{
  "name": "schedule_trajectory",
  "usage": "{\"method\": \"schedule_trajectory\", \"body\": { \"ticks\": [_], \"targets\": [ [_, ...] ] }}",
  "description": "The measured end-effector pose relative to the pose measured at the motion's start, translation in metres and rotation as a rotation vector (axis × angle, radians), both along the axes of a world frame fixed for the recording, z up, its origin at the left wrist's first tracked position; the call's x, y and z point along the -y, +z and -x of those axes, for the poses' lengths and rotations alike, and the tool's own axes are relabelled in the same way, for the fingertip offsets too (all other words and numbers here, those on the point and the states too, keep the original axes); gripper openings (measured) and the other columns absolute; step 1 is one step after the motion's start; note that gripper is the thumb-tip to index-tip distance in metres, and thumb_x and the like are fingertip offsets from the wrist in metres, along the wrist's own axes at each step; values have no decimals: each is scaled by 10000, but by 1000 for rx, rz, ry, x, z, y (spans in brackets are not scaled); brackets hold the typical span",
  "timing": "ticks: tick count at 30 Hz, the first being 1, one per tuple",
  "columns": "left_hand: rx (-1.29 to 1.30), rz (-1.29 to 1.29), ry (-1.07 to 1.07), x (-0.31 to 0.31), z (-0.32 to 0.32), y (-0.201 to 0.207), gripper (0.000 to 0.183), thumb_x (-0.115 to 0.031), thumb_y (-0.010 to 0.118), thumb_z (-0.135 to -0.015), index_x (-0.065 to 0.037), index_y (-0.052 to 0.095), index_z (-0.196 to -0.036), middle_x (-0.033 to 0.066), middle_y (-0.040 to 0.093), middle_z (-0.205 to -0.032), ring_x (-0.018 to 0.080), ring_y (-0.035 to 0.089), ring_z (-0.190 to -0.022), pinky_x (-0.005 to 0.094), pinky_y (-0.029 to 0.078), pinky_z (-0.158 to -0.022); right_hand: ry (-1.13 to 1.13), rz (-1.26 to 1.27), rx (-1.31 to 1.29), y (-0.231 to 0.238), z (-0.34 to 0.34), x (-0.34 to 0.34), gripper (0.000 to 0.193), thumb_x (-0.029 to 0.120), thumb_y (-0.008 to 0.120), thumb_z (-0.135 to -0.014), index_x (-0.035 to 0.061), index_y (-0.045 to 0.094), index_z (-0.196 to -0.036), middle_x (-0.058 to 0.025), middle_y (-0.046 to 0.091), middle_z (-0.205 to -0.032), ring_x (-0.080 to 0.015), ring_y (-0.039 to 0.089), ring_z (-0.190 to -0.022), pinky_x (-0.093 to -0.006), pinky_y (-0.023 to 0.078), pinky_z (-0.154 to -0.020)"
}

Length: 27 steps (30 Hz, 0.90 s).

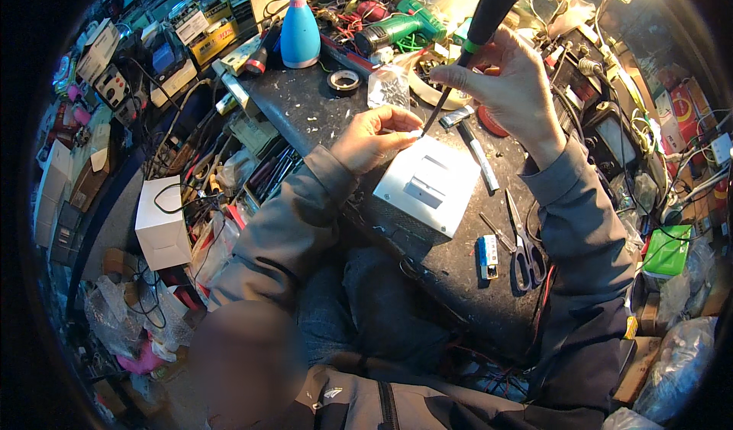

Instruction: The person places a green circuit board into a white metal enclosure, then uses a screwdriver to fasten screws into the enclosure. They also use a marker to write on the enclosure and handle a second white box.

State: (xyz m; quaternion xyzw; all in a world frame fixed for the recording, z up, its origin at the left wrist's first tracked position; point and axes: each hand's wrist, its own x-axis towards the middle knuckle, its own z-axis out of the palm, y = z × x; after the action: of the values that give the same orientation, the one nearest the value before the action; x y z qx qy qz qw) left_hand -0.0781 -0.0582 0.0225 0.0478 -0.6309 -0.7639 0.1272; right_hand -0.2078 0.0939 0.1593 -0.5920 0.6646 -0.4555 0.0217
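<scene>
My right hand (521, 86) is closed round the lower part of a long screwdriver (495, 8), which has a black handle with a green ring. Its dark shaft slants down to the far left corner of a silver-white metal box (460, 176). The box lies on the dark worktable and has a rectangular slot in its top and small screws near the corners. At that same corner, the fingers of my left hand (372, 138) are pinched together beside the screwdriver's tip. Whatever lies between those fingertips is too small to make out.
Right of the box lie scissors (523, 250), a small blue-and-white box (487, 256) and a slim silver-black tool (479, 155). Farther back stand a blue squeeze bottle (299, 33), a tape roll (343, 81) and a green power tool (393, 31). Cluttered parts and cables crowd both sides.
</scene>
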Motion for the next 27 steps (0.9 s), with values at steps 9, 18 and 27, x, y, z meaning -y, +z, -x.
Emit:
{"method": "schedule_trajectory", "body": {
  "ticks": [9, 18, 27],
  "targets": [
    [-7, -15, 3, -1, 0, -1, 270, -44, 731, -866, -10, 664, -1126, 81, 679, -1057, 126, 641, -950, 256, 527, -885, 52, -130, 242, 6, -3, -5, 329, 40, 680, -919, -13, 568, -1224, -93, 686, -1038, -155, 670, -947, -261, 555, -766],
    [-63, 168, 263, 40, -8, -24, 261, -197, 734, -910, -21, 687, -1098, 43, 709, -940, 104, 649, -830, 262, 539, -724, 52, -67, 317, 5, -1, -4, 322, 130, 742, -892, -3, 620, -1159, -77, 706, -1015, -120, 671, -908, -244, 532, -764],
    [453, 883, 767, 120, 13, -42, 346, -324, 847, -746, -13, 750, -862, 88, 726, -769, 153, 674, -707, 319, 523, -680, 165, 27, 399, 0, -3, -1, 324, 125, 787, -851, 0, 631, -1105, -65, 700, -924, -111, 660, -818, -232, 537, -702]
  ]
}}
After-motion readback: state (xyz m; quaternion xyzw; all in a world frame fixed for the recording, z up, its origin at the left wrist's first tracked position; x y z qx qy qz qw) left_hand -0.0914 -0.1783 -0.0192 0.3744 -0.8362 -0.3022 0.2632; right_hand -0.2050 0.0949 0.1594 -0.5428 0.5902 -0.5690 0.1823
